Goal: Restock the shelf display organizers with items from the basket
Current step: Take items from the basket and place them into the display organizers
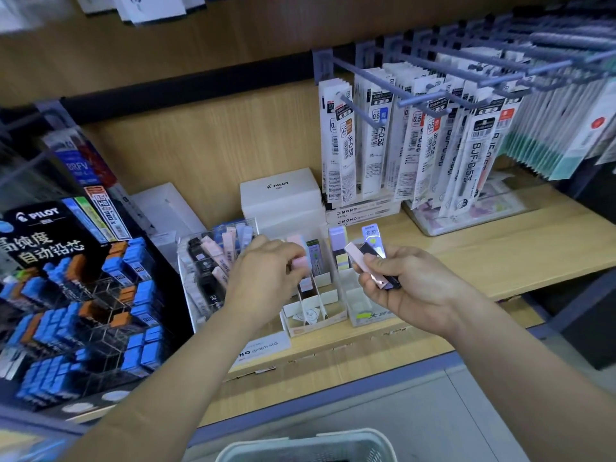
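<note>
Pink plastic lead case, pinched by curled fingers of the left hand, hangs just above the slots of the white cardboard divided organizer; the right hand beside it clasps spare slim pink and black cases.

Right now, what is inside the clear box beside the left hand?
The clear box holds slim cases, black, pink and pale blue, standing tilted. The left hand covers its right side, so what lies there cannot be seen.
</note>
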